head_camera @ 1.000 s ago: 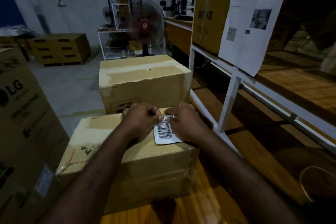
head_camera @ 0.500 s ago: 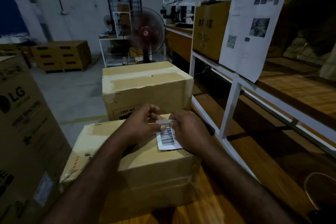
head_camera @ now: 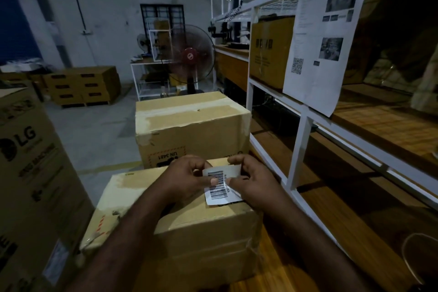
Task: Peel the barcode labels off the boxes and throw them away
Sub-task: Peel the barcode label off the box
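Note:
A brown cardboard box (head_camera: 166,227) lies in front of me with a white barcode label (head_camera: 219,185) on its top near the far right corner. The label's far end is lifted and curled off the cardboard; its near end still lies on the box. My left hand (head_camera: 187,176) pinches the label's left side with thumb and fingers. My right hand (head_camera: 253,180) pinches its right side and lifted edge. A second taped cardboard box (head_camera: 192,123) stands just behind the first.
A big LG carton (head_camera: 30,185) stands at my left. White metal shelving (head_camera: 301,149) with wooden boards runs along the right, with a paper sheet (head_camera: 324,38) hanging on it. A pedestal fan (head_camera: 189,57) and stacked cartons (head_camera: 83,85) are farther back on the grey floor.
The label's far end has come up off the box and now curls between both hands; a second ago it lay nearly flat. The camera has tilted slightly.

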Demonstrator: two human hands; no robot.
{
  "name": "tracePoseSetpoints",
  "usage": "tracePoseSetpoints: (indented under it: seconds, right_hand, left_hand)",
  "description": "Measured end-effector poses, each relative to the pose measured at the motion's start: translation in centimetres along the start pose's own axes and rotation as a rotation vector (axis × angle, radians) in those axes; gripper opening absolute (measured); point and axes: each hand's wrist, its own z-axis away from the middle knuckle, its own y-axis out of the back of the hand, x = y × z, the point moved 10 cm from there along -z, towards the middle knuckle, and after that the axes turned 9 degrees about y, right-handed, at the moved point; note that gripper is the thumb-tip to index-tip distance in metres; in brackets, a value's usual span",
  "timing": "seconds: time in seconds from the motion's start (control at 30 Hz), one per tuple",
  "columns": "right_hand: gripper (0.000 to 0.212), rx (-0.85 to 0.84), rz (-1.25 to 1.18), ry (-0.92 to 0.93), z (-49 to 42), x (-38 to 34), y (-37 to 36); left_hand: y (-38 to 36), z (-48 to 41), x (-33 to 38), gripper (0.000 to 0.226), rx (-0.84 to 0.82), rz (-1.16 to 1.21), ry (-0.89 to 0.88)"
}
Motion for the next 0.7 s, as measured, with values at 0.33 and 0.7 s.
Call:
tracePoseSetpoints:
  seconds: [0.33, 0.7]
  right_hand:
    - [0.016, 0.105, 0.217, 0.159, 0.9, -0.9, 0.5]
    - [0.023, 0.241, 0.165, 0.386, 1.8, -2.2, 1.2]
  left_hand:
    - [-0.2, 1.1, 0.5, 0.018, -0.056, 0.178, 0.038]
    - [-1.0, 1.6, 1.2, 0.02, -0.175, 0.091, 0.023]
